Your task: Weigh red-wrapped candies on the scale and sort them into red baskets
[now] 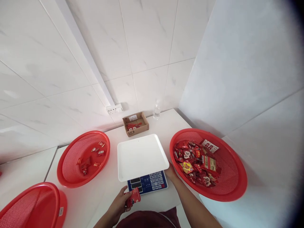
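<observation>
My left hand [120,202] is closed around a small red box [134,196] with lighter printing, just in front of the scale. A blue-faced digital scale [148,183] with a keypad carries a white rectangular tray [142,156] that has nothing on it. My right hand [170,172] is at the tray's right front corner, beside the right basket; its fingers are hidden, so I cannot tell what they hold. The red mesh basket [234,186] on the right contains a heap of red wrapped packets [190,158] and a white card with red characters [210,146].
Another red basket [68,155] on the left has several small wrapped pieces [101,153] in it. A third red basket [57,202] stands at the lower left. Against the tiled wall are a cardboard box [140,129] with red packets, a clear bottle [156,110] and a socket strip [114,109].
</observation>
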Demonstrator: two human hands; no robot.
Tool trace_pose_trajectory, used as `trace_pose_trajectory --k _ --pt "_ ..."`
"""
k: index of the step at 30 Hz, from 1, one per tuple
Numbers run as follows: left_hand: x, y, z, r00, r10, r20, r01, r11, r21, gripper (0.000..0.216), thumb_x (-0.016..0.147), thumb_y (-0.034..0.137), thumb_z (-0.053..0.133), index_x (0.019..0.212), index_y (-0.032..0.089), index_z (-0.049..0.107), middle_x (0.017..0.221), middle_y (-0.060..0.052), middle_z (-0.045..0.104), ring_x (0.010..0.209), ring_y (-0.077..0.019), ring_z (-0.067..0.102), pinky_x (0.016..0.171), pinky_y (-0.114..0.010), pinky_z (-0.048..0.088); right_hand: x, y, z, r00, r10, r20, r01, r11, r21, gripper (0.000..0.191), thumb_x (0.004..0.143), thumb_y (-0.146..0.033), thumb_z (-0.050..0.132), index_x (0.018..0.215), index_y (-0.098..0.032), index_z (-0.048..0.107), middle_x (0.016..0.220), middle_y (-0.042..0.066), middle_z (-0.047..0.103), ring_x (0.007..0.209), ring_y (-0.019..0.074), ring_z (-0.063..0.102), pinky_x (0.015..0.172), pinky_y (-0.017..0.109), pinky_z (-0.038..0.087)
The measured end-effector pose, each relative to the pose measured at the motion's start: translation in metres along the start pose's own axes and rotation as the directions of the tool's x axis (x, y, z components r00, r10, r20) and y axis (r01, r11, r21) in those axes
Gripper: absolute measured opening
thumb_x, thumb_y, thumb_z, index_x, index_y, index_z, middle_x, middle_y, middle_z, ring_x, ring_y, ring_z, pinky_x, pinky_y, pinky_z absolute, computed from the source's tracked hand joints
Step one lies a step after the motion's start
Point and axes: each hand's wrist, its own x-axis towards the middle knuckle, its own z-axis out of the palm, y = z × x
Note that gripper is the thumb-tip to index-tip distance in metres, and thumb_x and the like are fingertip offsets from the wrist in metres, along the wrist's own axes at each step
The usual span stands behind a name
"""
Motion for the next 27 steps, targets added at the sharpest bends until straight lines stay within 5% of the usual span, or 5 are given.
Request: trace_pose_trajectory --k 8,14,17,21,27 --pt "-0.029 0.017 -0.014 0.974 0.195 0.112 -0.22 0.934 0.283 0.046 0.067 0.063 0.058 0.077 0.019 0.05 0.052 0.005 0.052 0.049 -0.0101 0.048 0.047 -0.021 0.031 -0.038 0.038 -0.019 0.988 -0.092 -0.124 0.062 0.972 -0.227 0.032 0.067 -0.03 0.048 0.091 -0.019 0.067 0.092 0.009 0.072 0.09 0.0266 0.065 0.085 0.045 0.05" --pt "-0.039 0.079 0.006 0.915 0.373 0.156 -0.339 0.918 -0.207 0.053 0.071 0.055 0.064 0.11 0.022 0.048 0.099 -0.006 0.064 0.081 -0.0158 0.063 0.075 -0.03 0.047 -0.093 0.038 -0.037 0.987 -0.152 -0.06 0.119 0.922 -0.369 0.034 0.073 -0.026 0.044 0.098 -0.022 0.067 0.098 0.007 0.07 0.081 0.0209 0.067 0.08 0.039 0.053" --pt "-0.035 0.089 0.01 0.909 0.412 0.061 -0.391 0.895 -0.213 0.073 0.072 0.05 0.066 0.133 0.033 0.029 0.139 -0.01 0.04 0.103 -0.0214 0.059 0.086 -0.034 0.047 -0.107 0.012 -0.048 0.96 -0.273 -0.059 0.217 0.862 -0.459 0.031 0.079 -0.028 0.044 0.099 -0.021 0.066 0.097 0.008 0.07 0.085 0.0217 0.065 0.082 0.039 0.052" --pt "-0.036 0.077 0.006 0.903 0.429 0.013 -0.425 0.899 -0.11 0.072 0.074 0.048 0.065 0.135 0.033 0.029 0.146 -0.01 0.029 0.113 -0.0252 0.054 0.088 -0.035 0.047 -0.094 -0.02 -0.072 0.893 -0.399 -0.207 0.203 0.769 -0.607 0.035 0.084 -0.031 0.042 0.109 -0.019 0.062 0.11 0.011 0.065 0.103 0.0234 0.059 0.092 0.04 0.046" --pt "-0.047 0.055 -0.002 0.94 0.338 0.045 -0.332 0.937 -0.108 0.064 0.077 0.044 0.064 0.131 0.023 0.037 0.138 -0.015 0.042 0.105 -0.0243 0.06 0.086 -0.035 0.049 -0.042 -0.018 -0.106 0.983 -0.086 -0.16 -0.066 0.651 -0.756 0.046 0.08 -0.032 0.048 0.122 -0.015 0.054 0.128 0.014 0.055 0.12 0.0244 0.049 0.1 0.039 0.038"
